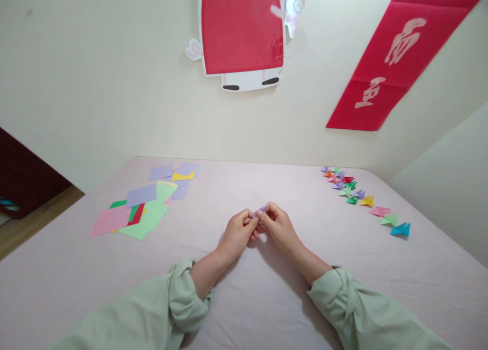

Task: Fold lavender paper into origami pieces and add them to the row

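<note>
Between my two hands, at the middle of the table, is a small piece of folded purple paper [261, 211]. My left hand [241, 230] is closed, its thumb and fingers pinching the paper's left side. From the right, my right hand [279, 225] pinches the same paper, thumb on top. The fingers cover much of the paper, so its exact shape is hidden. Both hands are just above the pale pink cloth [244, 309] that covers the table.
To the left lie loose coloured sheets, among them a pink sheet [110, 222], a purple sheet [141, 195] and a green sheet [147, 223]. Several small folded paper figures run along the right, with a blue one [401, 230] nearest. A wall [114, 85] stands behind the table.
</note>
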Action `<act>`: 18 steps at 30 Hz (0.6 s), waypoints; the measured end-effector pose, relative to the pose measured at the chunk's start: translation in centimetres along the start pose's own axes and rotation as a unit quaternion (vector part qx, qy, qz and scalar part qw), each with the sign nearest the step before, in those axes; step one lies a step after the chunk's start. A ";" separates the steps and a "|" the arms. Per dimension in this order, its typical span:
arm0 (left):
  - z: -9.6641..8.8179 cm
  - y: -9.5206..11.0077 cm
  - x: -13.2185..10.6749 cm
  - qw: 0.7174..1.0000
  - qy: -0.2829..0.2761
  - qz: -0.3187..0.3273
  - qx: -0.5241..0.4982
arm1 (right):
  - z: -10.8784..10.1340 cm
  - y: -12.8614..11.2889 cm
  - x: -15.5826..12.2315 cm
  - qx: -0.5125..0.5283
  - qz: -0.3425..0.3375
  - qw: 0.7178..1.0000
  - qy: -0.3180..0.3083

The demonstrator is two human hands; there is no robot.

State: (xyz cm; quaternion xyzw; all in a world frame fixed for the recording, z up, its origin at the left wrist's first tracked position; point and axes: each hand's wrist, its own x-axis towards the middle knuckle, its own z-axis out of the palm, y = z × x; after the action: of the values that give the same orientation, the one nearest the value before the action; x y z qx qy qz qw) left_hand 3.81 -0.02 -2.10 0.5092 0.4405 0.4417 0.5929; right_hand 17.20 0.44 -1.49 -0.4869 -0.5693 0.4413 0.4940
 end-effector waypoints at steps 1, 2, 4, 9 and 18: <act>0.0 0.0 0.0 1.000 -0.002 -0.002 0.004 | 0.0 0.1 0.0 0.003 -0.001 1.000 0.004; 0.0 -0.1 0.0 1.000 -0.004 -0.004 0.008 | -0.1 0.2 0.1 0.005 -0.004 1.000 0.009; 0.0 -0.1 0.0 1.000 -0.006 -0.010 0.013 | -0.2 0.4 0.2 0.003 -0.008 1.000 0.014; -0.1 -0.2 0.0 0.999 -0.027 -0.020 0.016 | -0.7 1.0 0.7 0.007 0.006 0.999 0.032; 0.1 0.1 -0.1 0.999 -0.037 -0.021 0.016 | -0.7 1.1 0.8 0.103 0.098 0.989 0.026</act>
State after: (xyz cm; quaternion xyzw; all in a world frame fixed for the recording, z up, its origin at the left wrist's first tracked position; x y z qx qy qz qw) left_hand 3.87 -0.13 -1.99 0.5249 0.4359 0.4032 0.6099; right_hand 18.02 1.39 -2.34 -0.4982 -0.4572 0.5314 0.5103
